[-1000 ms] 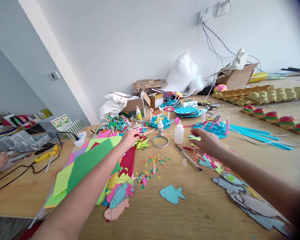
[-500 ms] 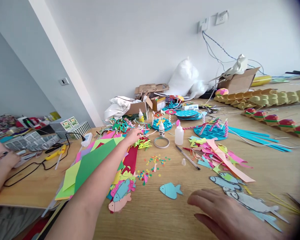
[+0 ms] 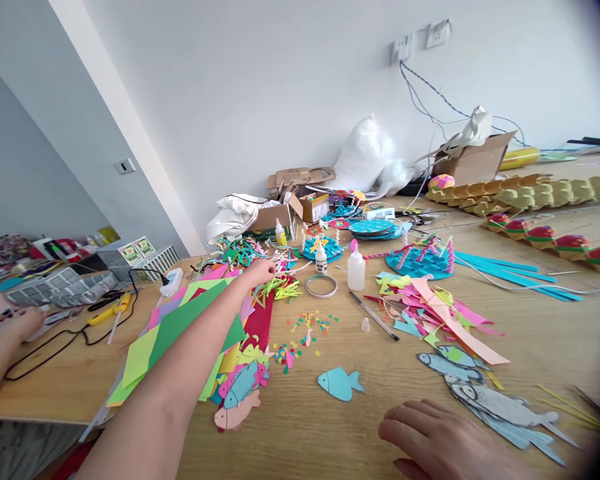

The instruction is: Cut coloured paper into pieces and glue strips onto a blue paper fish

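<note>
My left hand (image 3: pixel 263 272) reaches far over the table, its fingers curled closed at the yellow-green paper strips (image 3: pixel 283 288) beside a heap of coloured pipe cleaners (image 3: pixel 241 251); what they hold is hidden. Beneath that forearm lie sheets of green paper (image 3: pixel 184 323) and other coloured paper. My right hand (image 3: pixel 437 437) rests at the near edge with fingers loosely bent and apart from the thumb, holding nothing. Just left of it lies a blue paper fish (image 3: pixel 339 383). Grey-blue fish cutouts (image 3: pixel 500 398) are beyond it to the right, and a peach paper fish (image 3: pixel 236 411) tops other cutouts at left.
A clear squeeze bottle (image 3: pixel 356 270), a small white glue bottle (image 3: pixel 321 259), a tape roll (image 3: pixel 321 286) and a pen (image 3: pixel 374 315) stand or lie mid-table. Paper scraps (image 3: pixel 425 303) and painted egg-carton pieces (image 3: pixel 540 237) are rightward. Another person's hands (image 3: pixel 23 323) show at far left.
My left hand has drawn slightly left and its fingers have curled in. My right hand has settled a little lower, with its thumb closer to the fingers.
</note>
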`<state>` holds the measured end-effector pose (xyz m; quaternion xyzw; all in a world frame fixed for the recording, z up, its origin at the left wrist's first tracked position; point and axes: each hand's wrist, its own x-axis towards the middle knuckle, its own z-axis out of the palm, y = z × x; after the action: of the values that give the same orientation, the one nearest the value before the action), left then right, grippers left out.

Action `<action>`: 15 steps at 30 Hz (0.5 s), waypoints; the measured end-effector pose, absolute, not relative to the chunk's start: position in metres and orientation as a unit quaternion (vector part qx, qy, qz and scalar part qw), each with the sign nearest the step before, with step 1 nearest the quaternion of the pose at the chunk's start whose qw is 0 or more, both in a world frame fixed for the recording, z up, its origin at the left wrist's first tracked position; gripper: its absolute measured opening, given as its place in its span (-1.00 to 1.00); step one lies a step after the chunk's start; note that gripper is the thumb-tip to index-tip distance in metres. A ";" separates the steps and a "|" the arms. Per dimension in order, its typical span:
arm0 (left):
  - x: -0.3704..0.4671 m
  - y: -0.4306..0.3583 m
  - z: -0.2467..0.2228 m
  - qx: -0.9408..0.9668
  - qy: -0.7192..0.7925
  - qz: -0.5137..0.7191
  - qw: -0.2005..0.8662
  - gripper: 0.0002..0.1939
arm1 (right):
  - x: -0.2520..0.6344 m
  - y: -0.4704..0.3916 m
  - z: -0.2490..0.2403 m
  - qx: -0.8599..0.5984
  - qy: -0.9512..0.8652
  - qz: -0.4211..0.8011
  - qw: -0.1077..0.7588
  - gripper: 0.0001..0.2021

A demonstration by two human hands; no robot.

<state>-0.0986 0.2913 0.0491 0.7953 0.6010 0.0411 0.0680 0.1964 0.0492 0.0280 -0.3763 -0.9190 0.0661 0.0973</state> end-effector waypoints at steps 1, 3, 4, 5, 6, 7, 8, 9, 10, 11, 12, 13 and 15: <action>-0.101 0.291 0.051 0.793 0.603 0.051 0.071 -0.69 | 0.196 0.050 0.028 -0.376 -0.919 0.067 0.096 -0.71; -0.106 0.291 0.054 0.787 0.608 0.076 0.075 -0.69 | 0.193 0.052 0.030 -0.375 -0.920 0.069 0.091 -0.71; -0.107 0.290 0.055 0.783 0.610 0.090 0.078 -0.70 | 0.192 0.052 0.030 -0.373 -0.921 0.071 0.087 -0.72; -0.108 0.290 0.056 0.780 0.611 0.107 0.080 -0.72 | 0.191 0.052 0.031 -0.374 -0.921 0.072 0.082 -0.73; -0.109 0.289 0.058 0.776 0.612 0.125 0.083 -0.74 | 0.190 0.052 0.031 -0.373 -0.922 0.074 0.075 -0.74; -0.110 0.289 0.059 0.772 0.613 0.146 0.085 -0.78 | 0.189 0.052 0.031 -0.373 -0.922 0.077 0.067 -0.75; -0.110 0.289 0.060 0.767 0.613 0.168 0.088 -0.81 | 0.188 0.052 0.032 -0.372 -0.923 0.080 0.057 -0.76; -0.111 0.289 0.062 0.760 0.614 0.191 0.092 -0.83 | 0.187 0.052 0.032 -0.373 -0.923 0.083 0.047 -0.76; -0.112 0.290 0.063 0.753 0.615 0.215 0.095 -0.85 | 0.186 0.053 0.033 -0.375 -0.922 0.086 0.038 -0.76; -0.113 0.291 0.064 0.744 0.616 0.239 0.100 -0.87 | 0.186 0.053 0.034 -0.378 -0.921 0.089 0.030 -0.76; -0.114 0.292 0.065 0.735 0.617 0.261 0.107 -0.90 | 0.185 0.054 0.034 -0.382 -0.919 0.093 0.024 -0.76; -0.116 0.293 0.065 0.725 0.617 0.284 0.115 -0.93 | 0.185 0.055 0.035 -0.387 -0.917 0.097 0.023 -0.75; -0.118 0.294 0.067 0.703 0.617 0.327 0.137 -0.95 | 0.186 0.055 0.035 -0.394 -0.912 0.113 0.029 -0.75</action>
<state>-0.1180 0.2941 0.0666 0.7028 0.6167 0.3271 0.1365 0.1858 0.0555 0.0354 -0.3939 -0.9117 0.1135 0.0285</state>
